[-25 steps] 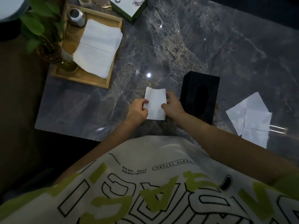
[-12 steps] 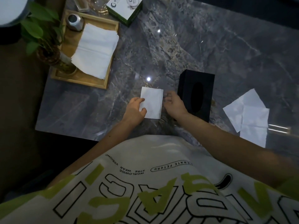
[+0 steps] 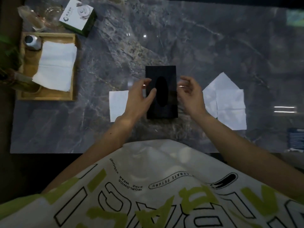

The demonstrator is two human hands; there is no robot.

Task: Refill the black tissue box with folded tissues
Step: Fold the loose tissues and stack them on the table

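Observation:
The black tissue box (image 3: 171, 111) stands on the grey marble table (image 3: 213, 46), its dark oval slot facing up. My left hand (image 3: 139, 99) hovers at the box's left side, fingers spread, thumb near the slot, holding nothing. On the box's right side is my right hand (image 3: 190, 94), open with curled fingers and empty. A folded white tissue (image 3: 118, 105) lies flat on the table left of the box, partly under my left hand. Two overlapping unfolded tissues (image 3: 228, 102) lie to the right.
A wooden tray (image 3: 74, 66) at the far left holds a stack of white tissues (image 3: 56, 69) and a small metal canister (image 3: 32, 41). A white-and-green carton (image 3: 77, 16) and clear glassware (image 3: 51, 15) stand behind it. A plant fills the left edge.
Both hands let go of the folded tissue, which now lies on the table, and moved right to either side of the black box. The view shifted right.

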